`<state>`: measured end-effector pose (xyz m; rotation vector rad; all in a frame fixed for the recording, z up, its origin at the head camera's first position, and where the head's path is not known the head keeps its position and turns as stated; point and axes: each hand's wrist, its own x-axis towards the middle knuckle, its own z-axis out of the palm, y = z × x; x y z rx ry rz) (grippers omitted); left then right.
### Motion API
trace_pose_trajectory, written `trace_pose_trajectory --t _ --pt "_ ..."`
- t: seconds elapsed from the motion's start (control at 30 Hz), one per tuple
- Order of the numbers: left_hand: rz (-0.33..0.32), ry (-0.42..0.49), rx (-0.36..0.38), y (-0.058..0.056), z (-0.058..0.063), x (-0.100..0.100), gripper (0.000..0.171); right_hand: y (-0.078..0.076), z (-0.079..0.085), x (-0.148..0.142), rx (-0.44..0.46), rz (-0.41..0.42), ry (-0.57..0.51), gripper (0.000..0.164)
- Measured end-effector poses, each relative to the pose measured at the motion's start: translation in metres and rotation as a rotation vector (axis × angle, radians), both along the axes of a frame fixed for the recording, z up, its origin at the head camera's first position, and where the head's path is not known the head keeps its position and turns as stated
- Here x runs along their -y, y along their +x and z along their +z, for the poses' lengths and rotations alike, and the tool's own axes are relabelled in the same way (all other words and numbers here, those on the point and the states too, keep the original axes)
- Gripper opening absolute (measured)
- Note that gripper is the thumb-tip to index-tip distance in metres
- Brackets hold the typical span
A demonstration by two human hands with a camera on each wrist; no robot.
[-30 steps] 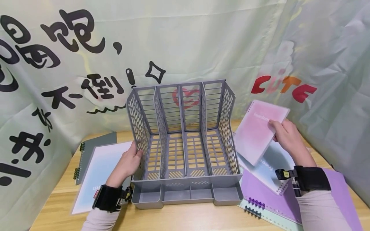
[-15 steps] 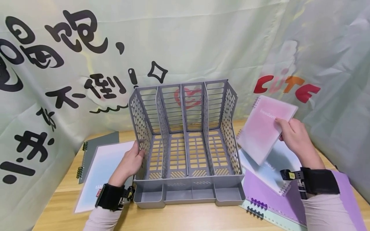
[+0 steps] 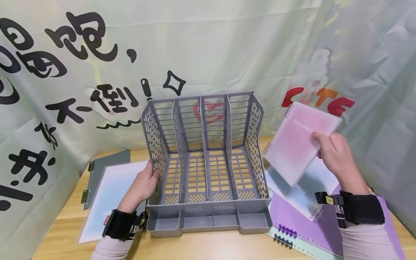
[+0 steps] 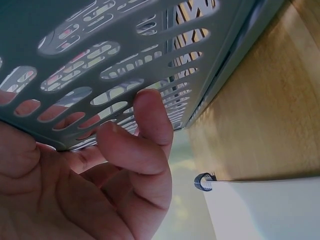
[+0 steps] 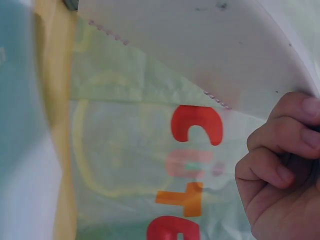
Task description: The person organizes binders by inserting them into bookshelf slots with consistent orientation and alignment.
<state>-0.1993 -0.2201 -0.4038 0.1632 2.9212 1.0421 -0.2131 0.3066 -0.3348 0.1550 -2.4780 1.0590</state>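
A grey file organizer (image 3: 195, 208) with tall perforated dividers and small front trays stands upright mid-table. My left hand (image 3: 145, 185) grips the front edge of its left side panel. In the left wrist view, bent fingers (image 4: 142, 160) lie against the slotted panel (image 4: 70, 115). My right hand (image 3: 336, 155) holds a pink spiral notebook (image 3: 300, 139) marked "freedom", thumb on its cover, tilted above the blue notebook (image 3: 286, 191). The right wrist view shows the pink notebook's pale back (image 5: 200, 45), with the right hand's curled fingers (image 5: 280, 140) at its edge.
Under the blue notebook lie a purple notebook (image 3: 292, 222) and a mint-green one (image 3: 305, 249). Left of the organizer, a blue-white notebook (image 3: 107, 202) overlaps a dark grey one (image 3: 112, 159). A printed cloth (image 3: 227, 47) hangs behind the wooden table (image 3: 195, 249).
My right hand has moved rightward with the pink notebook, away from the organizer, and its upper end has risen slightly. The left hand stays on the organizer's side.
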Motion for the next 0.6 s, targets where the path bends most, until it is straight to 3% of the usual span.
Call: trace_pose_trajectory --t 0.33,0.6 --pt "0.001 -0.017 -0.011 0.001 0.000 0.002 0.059 0.016 0.018 0.000 -0.060 -0.027 -0.031 0.033" --pt "0.004 -0.020 -0.003 0.002 -0.002 0.002 0.058 0.032 0.029 0.000 -0.133 0.011 -0.074 0.022"
